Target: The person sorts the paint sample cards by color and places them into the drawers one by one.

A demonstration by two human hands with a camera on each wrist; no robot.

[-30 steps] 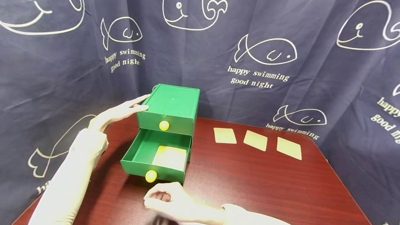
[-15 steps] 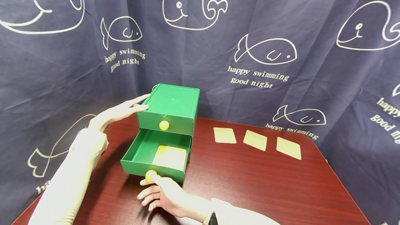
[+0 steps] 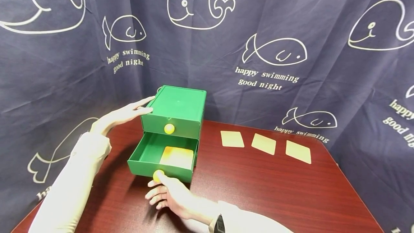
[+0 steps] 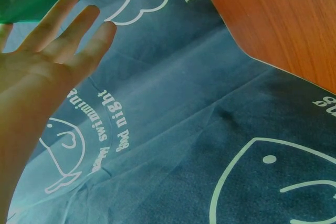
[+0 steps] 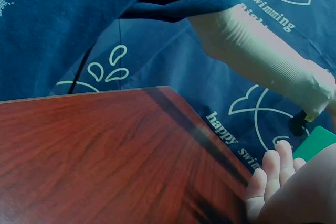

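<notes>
A green two-drawer cabinet (image 3: 179,103) stands on the table, its upper drawer (image 3: 185,126) closed. The lower drawer (image 3: 142,167) is pulled out and has a pale yellow square card (image 3: 177,156) lying inside on its right. My left hand (image 3: 121,116) rests with extended fingers on the cabinet's left top edge; in the left wrist view the fingers (image 4: 68,32) are spread. My right hand (image 3: 174,193) is in front of the lower drawer, thumb against its yellow knob (image 3: 157,176), the other fingers loosely spread below. The thumb hides part of the knob.
Three pale yellow square cards lie in a row right of the cabinet: a left one (image 3: 232,139), a middle one (image 3: 263,144) and a right one (image 3: 298,151). The reddish-brown table (image 3: 258,186) meets a dark blue curtain (image 3: 207,56) printed with whales and fish.
My right hand has come from in front of the drawer to its knob, opening out its curled fingers. The lower drawer has since slid slightly inward. The left hand stays on the cabinet.
</notes>
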